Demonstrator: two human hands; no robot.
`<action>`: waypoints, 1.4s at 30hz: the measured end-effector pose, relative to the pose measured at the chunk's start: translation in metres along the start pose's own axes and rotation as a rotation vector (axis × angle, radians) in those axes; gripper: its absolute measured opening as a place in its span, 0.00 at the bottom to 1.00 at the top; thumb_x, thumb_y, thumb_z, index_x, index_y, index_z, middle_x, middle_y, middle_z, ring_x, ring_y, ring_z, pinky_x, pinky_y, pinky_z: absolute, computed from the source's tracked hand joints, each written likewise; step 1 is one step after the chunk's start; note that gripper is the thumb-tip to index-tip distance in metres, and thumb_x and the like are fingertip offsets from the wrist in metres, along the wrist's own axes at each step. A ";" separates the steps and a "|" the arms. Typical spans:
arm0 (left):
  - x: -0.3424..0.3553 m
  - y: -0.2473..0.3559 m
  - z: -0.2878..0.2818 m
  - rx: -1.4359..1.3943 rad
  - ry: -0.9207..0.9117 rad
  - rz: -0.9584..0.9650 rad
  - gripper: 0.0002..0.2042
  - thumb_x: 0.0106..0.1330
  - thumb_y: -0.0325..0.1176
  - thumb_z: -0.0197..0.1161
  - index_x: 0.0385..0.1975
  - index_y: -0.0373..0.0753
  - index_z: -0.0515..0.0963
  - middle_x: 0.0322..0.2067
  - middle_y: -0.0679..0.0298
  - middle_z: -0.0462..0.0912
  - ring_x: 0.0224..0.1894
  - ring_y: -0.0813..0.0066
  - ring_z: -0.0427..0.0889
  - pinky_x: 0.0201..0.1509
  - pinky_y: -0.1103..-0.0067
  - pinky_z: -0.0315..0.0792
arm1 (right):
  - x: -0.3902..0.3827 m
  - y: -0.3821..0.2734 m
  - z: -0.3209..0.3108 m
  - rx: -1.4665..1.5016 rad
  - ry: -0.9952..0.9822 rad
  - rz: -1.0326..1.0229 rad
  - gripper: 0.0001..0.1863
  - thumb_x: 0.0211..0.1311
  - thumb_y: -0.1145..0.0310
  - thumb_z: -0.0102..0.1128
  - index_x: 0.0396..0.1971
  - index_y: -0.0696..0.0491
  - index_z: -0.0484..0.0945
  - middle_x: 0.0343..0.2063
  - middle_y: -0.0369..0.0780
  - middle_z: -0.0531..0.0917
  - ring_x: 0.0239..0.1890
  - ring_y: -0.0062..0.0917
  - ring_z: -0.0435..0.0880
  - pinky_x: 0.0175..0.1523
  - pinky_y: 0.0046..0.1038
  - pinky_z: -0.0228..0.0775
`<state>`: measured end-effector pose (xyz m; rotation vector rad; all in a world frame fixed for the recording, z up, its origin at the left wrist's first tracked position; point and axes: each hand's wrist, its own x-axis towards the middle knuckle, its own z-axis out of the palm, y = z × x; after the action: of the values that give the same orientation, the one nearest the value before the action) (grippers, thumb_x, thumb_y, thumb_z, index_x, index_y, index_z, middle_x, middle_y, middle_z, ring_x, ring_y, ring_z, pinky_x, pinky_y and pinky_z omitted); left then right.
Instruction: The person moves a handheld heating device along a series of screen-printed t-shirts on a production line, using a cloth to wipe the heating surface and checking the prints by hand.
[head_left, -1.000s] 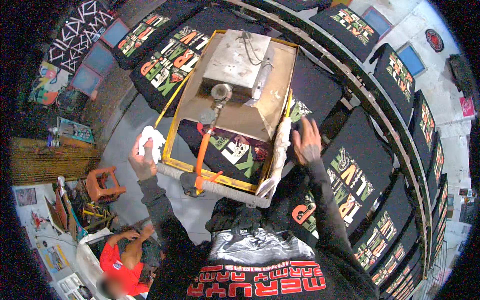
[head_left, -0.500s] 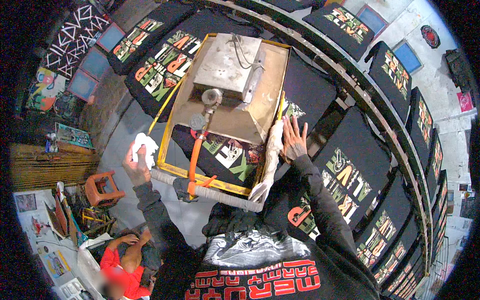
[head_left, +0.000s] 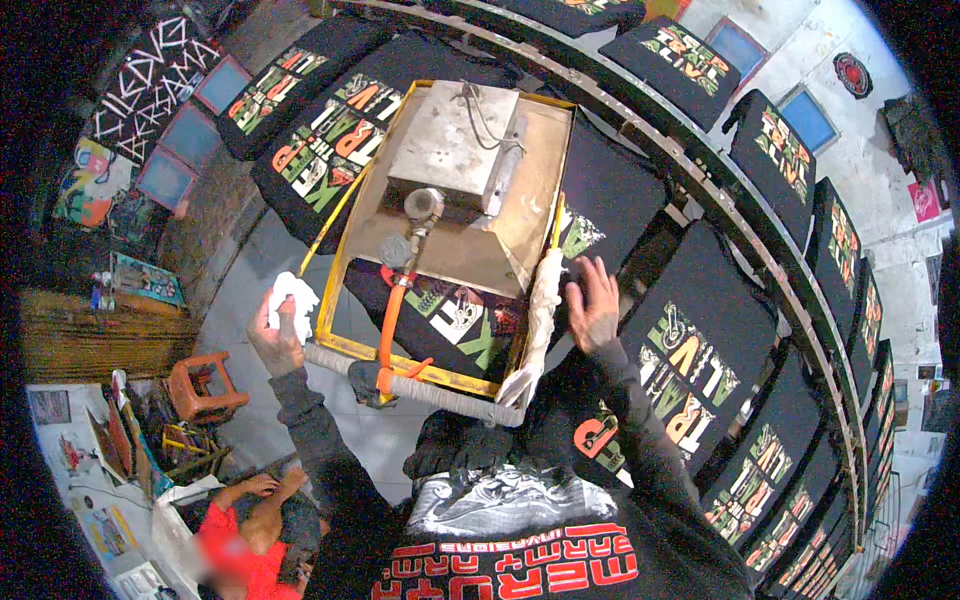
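Over a printed black shirt (head_left: 480,335), a boxy metal unit (head_left: 455,135) sits within a yellow frame (head_left: 326,290), its flared hood (head_left: 450,258) covering part of the garment and leaving the near print exposed through the frame's opening. Beside the frame's near left corner, the left hand (head_left: 277,335) has its grip closed on a crumpled white cloth (head_left: 294,303), thumb laid across it; the cloth presumably pads skin from metal, though contact with the frame cannot be confirmed. Just beside the frame's right side, the right hand (head_left: 594,308) holds nothing: its grip is wide, fingers spread, apparently apart from the pale wrapping (head_left: 543,300) along that rail. Such wrapping, like the grey binding (head_left: 445,391) on the near bar, is probably fitted to keep heat or edges off the palms. An orange hose (head_left: 391,325) runs from a round fitting (head_left: 396,250) to the near bar, where it appears tied, likely to prevent swinging. Materials noted: dull, stained sheet metal, a straight-sided box above sloping hood faces; slim painted rails; soft, bunched cloth; ribbed binding; smooth, flexible hose.
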<state>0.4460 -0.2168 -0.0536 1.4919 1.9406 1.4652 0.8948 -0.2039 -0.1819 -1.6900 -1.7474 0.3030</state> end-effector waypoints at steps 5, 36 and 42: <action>0.000 -0.025 -0.005 -0.132 0.009 -0.134 0.15 0.63 0.36 0.60 0.42 0.30 0.79 0.31 0.66 0.81 0.32 0.81 0.76 0.37 0.82 0.71 | -0.008 -0.064 -0.074 1.962 -0.129 0.701 0.29 0.69 0.60 0.45 0.65 0.59 0.59 0.66 0.44 0.64 0.69 0.37 0.58 0.68 0.45 0.54; 0.008 -0.017 -0.001 -0.063 0.020 0.015 0.19 0.61 0.41 0.64 0.44 0.31 0.80 0.32 0.64 0.84 0.36 0.79 0.79 0.42 0.78 0.73 | -0.016 -0.078 -0.004 0.124 -0.130 0.318 0.30 0.53 0.49 0.65 0.44 0.59 0.68 0.34 0.55 0.79 0.37 0.48 0.82 0.41 0.41 0.73; 0.009 -0.035 -0.011 0.042 -0.070 0.064 0.19 0.59 0.46 0.62 0.41 0.37 0.81 0.32 0.53 0.85 0.36 0.63 0.85 0.40 0.71 0.76 | -0.020 -0.081 0.013 0.579 -0.157 0.540 0.33 0.49 0.58 0.72 0.47 0.65 0.68 0.35 0.44 0.81 0.37 0.26 0.79 0.46 0.25 0.71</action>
<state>0.4144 -0.2134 -0.0750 1.6150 1.9108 1.3858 0.8215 -0.2297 -0.1498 -1.6815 -1.1061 1.0935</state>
